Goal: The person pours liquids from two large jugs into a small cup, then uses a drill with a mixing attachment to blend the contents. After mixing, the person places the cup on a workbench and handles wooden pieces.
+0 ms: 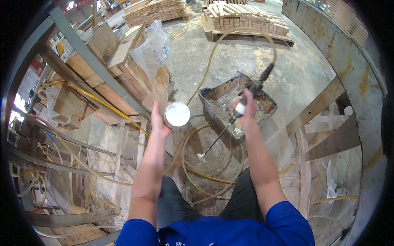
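So the left hand (159,123) is gripping a round, white-topped cylinder (177,114) by its left side, out front. Next over there's a grimy, open rectangular bin (212,118) on concrete, then a black, hose-fed tool with a thin shaft (256,87) over it, right hand's (248,110) fingers curled around it.
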`<control>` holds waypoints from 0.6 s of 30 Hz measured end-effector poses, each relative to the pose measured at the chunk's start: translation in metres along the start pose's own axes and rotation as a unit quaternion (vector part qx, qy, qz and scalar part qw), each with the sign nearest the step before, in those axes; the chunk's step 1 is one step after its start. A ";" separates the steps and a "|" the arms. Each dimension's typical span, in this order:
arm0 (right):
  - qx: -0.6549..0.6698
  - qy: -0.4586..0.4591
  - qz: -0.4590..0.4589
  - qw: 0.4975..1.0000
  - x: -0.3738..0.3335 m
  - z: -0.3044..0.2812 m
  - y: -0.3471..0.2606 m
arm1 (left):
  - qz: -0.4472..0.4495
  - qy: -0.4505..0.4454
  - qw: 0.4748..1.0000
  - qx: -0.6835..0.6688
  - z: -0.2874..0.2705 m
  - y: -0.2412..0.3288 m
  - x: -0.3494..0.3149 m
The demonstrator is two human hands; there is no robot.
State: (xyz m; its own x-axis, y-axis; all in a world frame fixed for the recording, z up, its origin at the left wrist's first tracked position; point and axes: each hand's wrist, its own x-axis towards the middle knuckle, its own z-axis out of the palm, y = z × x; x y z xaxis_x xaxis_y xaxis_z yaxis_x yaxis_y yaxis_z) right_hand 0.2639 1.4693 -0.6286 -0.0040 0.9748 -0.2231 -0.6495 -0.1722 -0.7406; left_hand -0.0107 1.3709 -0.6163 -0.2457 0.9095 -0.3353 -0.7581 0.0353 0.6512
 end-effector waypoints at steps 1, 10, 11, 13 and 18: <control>0.018 -0.008 -0.004 1.000 0.005 -0.011 -0.013 | 0.012 0.038 0.999 -0.005 -0.011 -0.016 0.003; 0.076 -0.120 -0.058 0.988 -0.012 -0.010 -0.059 | 0.053 0.187 0.980 -0.039 -0.105 -0.132 0.009; 0.073 -0.126 -0.064 0.987 -0.014 -0.009 -0.060 | 0.028 0.189 0.980 -0.052 -0.105 -0.140 0.011; 0.079 -0.141 -0.072 0.984 -0.018 -0.004 -0.060 | 0.008 0.183 0.980 -0.075 -0.114 -0.145 0.015; 0.079 -0.112 -0.102 0.985 -0.019 -0.003 -0.058 | -0.037 0.193 0.980 -0.035 -0.112 -0.173 0.017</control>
State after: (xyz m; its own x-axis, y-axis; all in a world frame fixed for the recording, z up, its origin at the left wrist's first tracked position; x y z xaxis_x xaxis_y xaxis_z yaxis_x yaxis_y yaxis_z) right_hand 0.3042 1.4601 -0.5836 -0.0176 0.9967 0.0786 -0.7643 0.0373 -0.6438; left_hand 0.0490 1.3335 -0.8109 -0.3886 0.6811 -0.6205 -0.8189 0.0534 0.5714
